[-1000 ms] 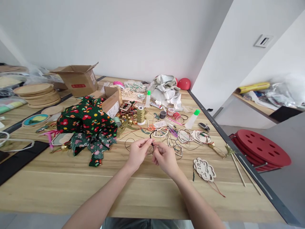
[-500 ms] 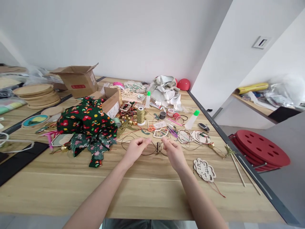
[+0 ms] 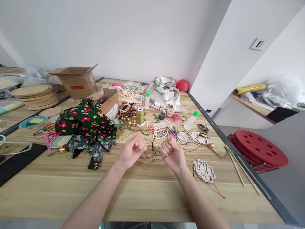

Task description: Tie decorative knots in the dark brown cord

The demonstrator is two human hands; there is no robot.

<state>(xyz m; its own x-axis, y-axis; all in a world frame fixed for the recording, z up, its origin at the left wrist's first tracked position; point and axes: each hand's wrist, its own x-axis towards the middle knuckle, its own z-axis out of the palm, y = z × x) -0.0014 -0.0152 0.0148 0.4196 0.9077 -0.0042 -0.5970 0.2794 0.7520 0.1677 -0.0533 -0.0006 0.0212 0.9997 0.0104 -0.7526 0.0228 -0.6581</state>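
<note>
Dark thin cord (image 3: 152, 152) lies in loose loops between my two hands over the table. My left hand (image 3: 133, 149) is closed, its fingers curled around the cord's left side. On the other side my right hand (image 3: 173, 153) is closed too, gripping the cord with curled fingers. Just beyond them lies a fan-shaped cut-out wooden piece (image 3: 160, 134). Purple scissors (image 3: 172, 132) rest past my right hand. A gold thread spool (image 3: 140, 116) stands upright behind my left hand.
Green and red patterned fabric (image 3: 87, 122) is heaped at left, near a cardboard box (image 3: 75, 83). A green-capped bottle (image 3: 191, 120) stands at right, close to cut-out wooden tags (image 3: 203, 170). Thin wooden sticks (image 3: 238, 170) lie near the right edge. Red stools (image 3: 261, 148) are stacked beyond it.
Both hands have turned and curled into fists, from a fingertip pinch, and moved slightly apart. The cord between them has gathered into tighter loops.
</note>
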